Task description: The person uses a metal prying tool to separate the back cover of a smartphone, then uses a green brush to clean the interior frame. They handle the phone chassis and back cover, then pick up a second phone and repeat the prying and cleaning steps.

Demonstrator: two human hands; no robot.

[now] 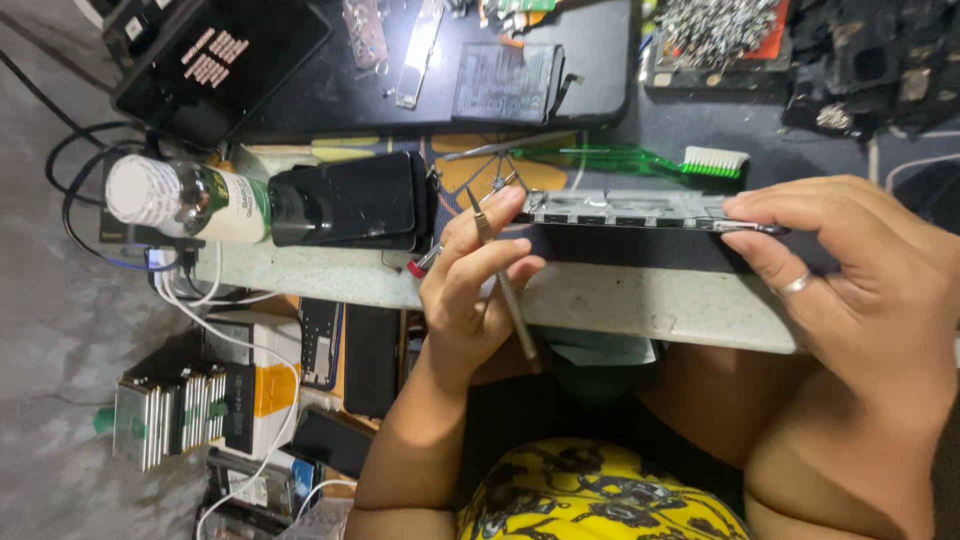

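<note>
I hold a dismantled phone (620, 208) edge-on between both hands, above the front edge of a pale stone table (620, 300). My left hand (470, 290) steadies the phone's left end with a fingertip and also grips thin metal tweezers (505, 285) that run diagonally across the palm. A small red-tipped tool (418, 267) pokes out beside that hand. My right hand (850, 270), with a ring on one finger, pinches the phone's right end between thumb and fingers.
A white bottle with a green label (190, 198) lies beside a black boxy device (350, 200). A green brush (650, 160) lies behind the phone. On a black mat (330, 90) farther back is a flat battery (505, 82). A tray of metal bits (715, 30), cables (200, 290), stacked parts (180, 410).
</note>
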